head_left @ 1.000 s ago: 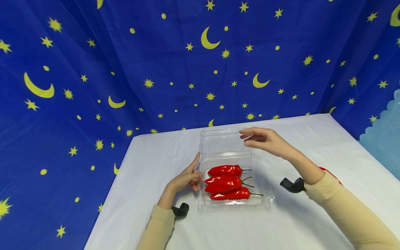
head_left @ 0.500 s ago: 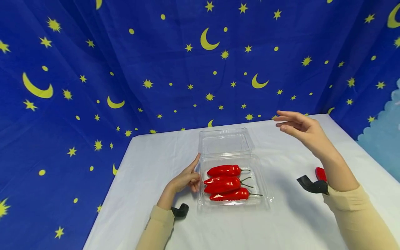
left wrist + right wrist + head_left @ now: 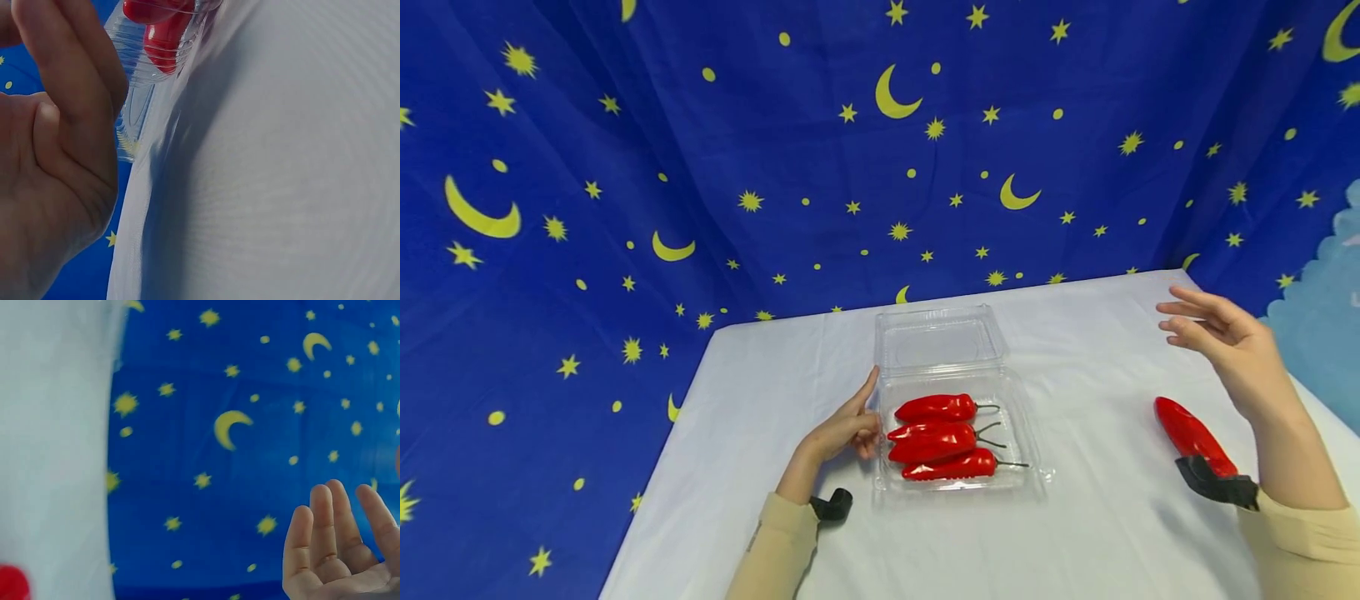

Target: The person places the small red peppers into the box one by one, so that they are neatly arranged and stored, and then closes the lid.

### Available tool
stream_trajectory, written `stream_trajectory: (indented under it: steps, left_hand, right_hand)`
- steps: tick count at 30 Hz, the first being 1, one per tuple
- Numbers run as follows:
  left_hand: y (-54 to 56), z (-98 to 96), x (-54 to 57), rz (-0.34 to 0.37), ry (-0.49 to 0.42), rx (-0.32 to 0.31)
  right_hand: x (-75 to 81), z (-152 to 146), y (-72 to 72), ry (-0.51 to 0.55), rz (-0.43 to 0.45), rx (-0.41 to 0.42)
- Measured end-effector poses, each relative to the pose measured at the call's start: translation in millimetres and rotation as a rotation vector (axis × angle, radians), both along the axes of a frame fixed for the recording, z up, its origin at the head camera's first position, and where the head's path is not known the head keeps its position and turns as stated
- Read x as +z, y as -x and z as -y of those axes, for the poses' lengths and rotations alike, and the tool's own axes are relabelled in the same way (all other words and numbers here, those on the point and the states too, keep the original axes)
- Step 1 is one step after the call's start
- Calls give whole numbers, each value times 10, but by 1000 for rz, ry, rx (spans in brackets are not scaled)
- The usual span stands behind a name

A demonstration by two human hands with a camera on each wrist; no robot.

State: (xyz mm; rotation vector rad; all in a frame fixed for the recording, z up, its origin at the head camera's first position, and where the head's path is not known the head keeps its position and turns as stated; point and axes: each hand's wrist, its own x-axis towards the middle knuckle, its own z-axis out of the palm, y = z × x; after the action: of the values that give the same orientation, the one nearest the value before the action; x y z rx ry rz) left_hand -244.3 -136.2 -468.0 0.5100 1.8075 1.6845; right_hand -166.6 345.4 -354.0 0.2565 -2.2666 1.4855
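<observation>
left hand: left hand (image 3: 842, 433) at left edge of container; index finger straight, tip at the edge near the hinge, other fingers bent; grips nothing visible.
right hand: right hand (image 3: 1236, 350) raised above right side of table, well apart from container; fingers spread and slightly bent, holding nothing.
container: clear plastic container (image 3: 1017, 404) around middle of table, lid (image 3: 940, 343) folded back to far side.
peppers in container: four red, lying sideways, stems right; far pepper (image 3: 937, 407), middle pair (image 3: 934, 443) overlapping, near pepper (image 3: 951, 465).
loose pepper: red loose pepper (image 3: 1191, 433) on table at right, below right hand, near end partly hidden by black wrist mount (image 3: 1213, 483).
table: white-covered table (image 3: 1097, 500).
backdrop: blue backdrop (image 3: 820, 125) with yellow moons and stars, far and left; light-blue patch (image 3: 1326, 292) at right.
sleeves: beige sleeves (image 3: 778, 542) on both arms.
</observation>
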Motion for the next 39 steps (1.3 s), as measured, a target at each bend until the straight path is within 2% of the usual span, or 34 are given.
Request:
stream_trajectory:
  steps: [7, 15, 18, 23, 27, 30, 37, 39]
  left_hand:
    - [-5, 6, -2, 4, 9, 14]
    - [-4, -1, 5, -5, 13, 13]
    - [-3, -5, 7, -6, 13, 17]
    - [2, -7, 9, -11, 18, 22]
    - [2, -4, 3, -9, 21, 23]
    - [1, -5, -5, 0, 20, 24]
    - [0, 5, 3, 1, 27, 33]
    - [2, 6, 5, -4, 29, 31]
  right_hand:
    - [-310, -187, -152, -37, 111, -92]
    - [-542, -387, -318, 107, 203, -248]
    - [-648, -420, -375, 44, 315, -281]
    - [-837, -450, -431, -129, 491, -250]
    - [-955, -456, -471, -107, 559, -265]
    - [-1030, -456, -506, -106, 616, -319]
    - [-1120, -513, -531, -159, 719, -246]
    - [-1139, -523, -530, -193, 741, -251]
